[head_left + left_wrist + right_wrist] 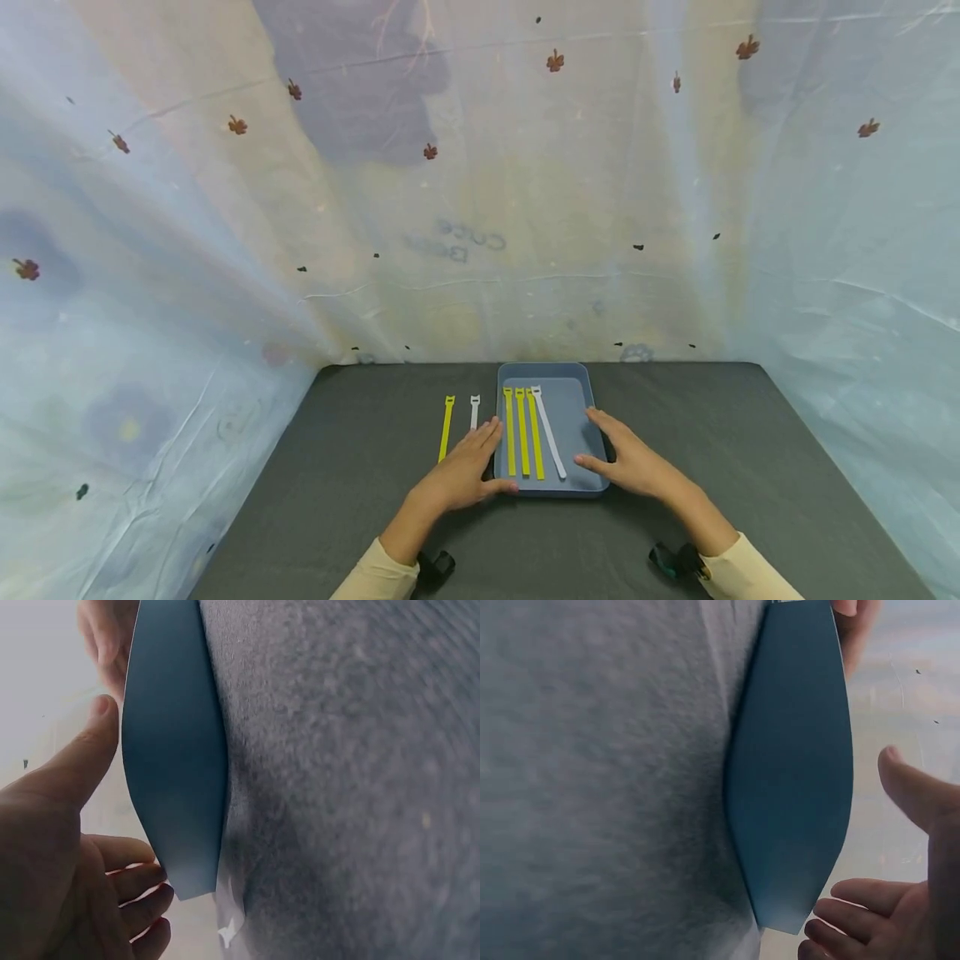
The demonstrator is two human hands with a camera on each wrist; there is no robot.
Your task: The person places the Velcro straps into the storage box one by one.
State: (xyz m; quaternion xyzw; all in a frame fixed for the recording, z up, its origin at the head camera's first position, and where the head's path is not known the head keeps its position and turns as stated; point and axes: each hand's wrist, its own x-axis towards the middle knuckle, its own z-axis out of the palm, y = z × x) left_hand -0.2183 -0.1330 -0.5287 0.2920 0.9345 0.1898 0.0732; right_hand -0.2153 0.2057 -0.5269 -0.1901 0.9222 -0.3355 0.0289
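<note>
A blue-grey tray [573, 412] lies on the dark table, its outer wall [176, 750] filling the middle of the left wrist view. Inside it are three yellow cable ties [523, 433] and a slanted white cable tie [550, 433]. My left hand [463, 471] is at the tray's left edge, fingers extended and thumb near the front corner. Across from it, my right hand [633, 458] spreads its fingers along the right edge, the thumb over the rim. Neither hand holds a tie. Whether the fingertips press the tray is hard to tell.
Left of the tray, another yellow cable tie [447, 425] and another white cable tie [475, 410] lie on the dark cloth [360, 467], partly hidden by my left hand. A patterned curtain [525, 208] hangs behind the table and along both sides.
</note>
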